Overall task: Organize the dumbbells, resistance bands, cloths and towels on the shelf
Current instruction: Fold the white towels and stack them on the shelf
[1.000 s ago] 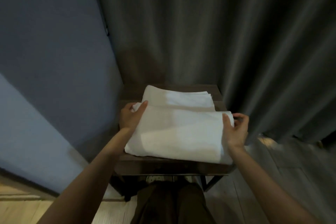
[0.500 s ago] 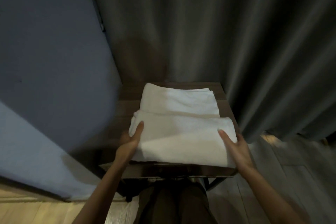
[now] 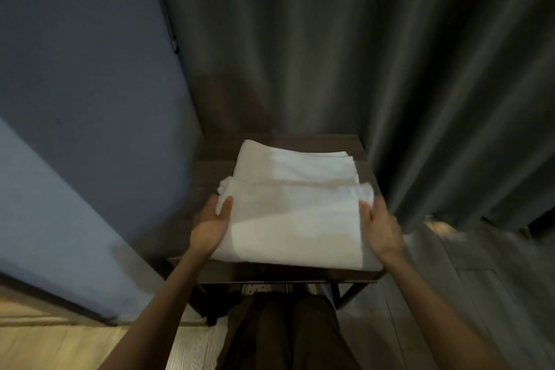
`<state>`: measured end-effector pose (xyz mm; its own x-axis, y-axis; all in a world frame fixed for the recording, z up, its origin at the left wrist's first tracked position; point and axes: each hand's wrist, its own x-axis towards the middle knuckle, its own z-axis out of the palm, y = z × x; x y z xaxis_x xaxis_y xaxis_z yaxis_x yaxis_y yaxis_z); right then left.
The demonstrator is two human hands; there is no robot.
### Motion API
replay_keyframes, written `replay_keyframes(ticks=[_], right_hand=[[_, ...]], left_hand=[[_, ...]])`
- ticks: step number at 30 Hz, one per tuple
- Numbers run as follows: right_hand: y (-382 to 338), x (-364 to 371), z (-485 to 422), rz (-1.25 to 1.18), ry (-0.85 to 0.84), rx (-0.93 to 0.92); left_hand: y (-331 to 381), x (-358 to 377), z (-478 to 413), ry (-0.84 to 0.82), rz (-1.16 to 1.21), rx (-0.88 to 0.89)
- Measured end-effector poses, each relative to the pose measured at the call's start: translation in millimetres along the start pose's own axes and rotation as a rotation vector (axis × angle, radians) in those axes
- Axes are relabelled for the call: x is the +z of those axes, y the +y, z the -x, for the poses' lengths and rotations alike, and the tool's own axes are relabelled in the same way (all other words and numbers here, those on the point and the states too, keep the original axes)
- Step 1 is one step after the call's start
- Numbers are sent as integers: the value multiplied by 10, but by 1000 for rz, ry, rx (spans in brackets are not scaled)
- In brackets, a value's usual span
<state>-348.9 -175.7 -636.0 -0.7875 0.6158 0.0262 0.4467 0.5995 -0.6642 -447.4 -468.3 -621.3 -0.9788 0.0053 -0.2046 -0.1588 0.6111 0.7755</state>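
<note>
**Towel seating on the shelf top**

Legs (image 3: pixel 285 333) and the front edge of the shelf (image 3: pixel 270 275) block every lower tier, so the rest of the gear cannot be seen. At that front edge the left hand (image 3: pixel 210 227) and right hand (image 3: pixel 383 228) grasp the side edges of the near towel (image 3: pixel 294 225), thumbs on top, fingers mostly hidden. The step looks like squaring it up. Next it needs aligning with the far towel (image 3: pixel 294 165), which it touches toward the back edge, then letting go. Dim light blurs the folds.
</note>
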Motion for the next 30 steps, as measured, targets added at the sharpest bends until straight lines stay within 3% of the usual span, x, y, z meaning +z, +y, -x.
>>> replay_keyframes(ticks=[5, 10, 14, 20, 22, 24, 27, 28, 30], right_hand=[[183, 88, 165, -56, 33, 36], [182, 16, 254, -272, -26, 82], [227, -58, 306, -373, -93, 156], [243, 32, 328, -268, -12, 123], [173, 44, 325, -123, 88, 15], [94, 22, 355, 176, 160, -204], [77, 87, 475, 411, 136, -651], [112, 147, 548, 439, 66, -758], [232, 256, 680, 487, -103, -845]], left_hand=[[14, 34, -57, -67, 28, -108], [-44, 79, 61, 35, 104, -89], [-166, 60, 80, -30, 182, -95], [-207, 114, 85, 108, -27, -26], [-154, 115, 108, 243, -119, 147], [-94, 90, 135, 330, -305, 455], [-89, 137, 153, 201, -546, 1032], [-132, 166, 159, 130, -597, 1118], [-253, 211, 221, -57, -678, 1027]])
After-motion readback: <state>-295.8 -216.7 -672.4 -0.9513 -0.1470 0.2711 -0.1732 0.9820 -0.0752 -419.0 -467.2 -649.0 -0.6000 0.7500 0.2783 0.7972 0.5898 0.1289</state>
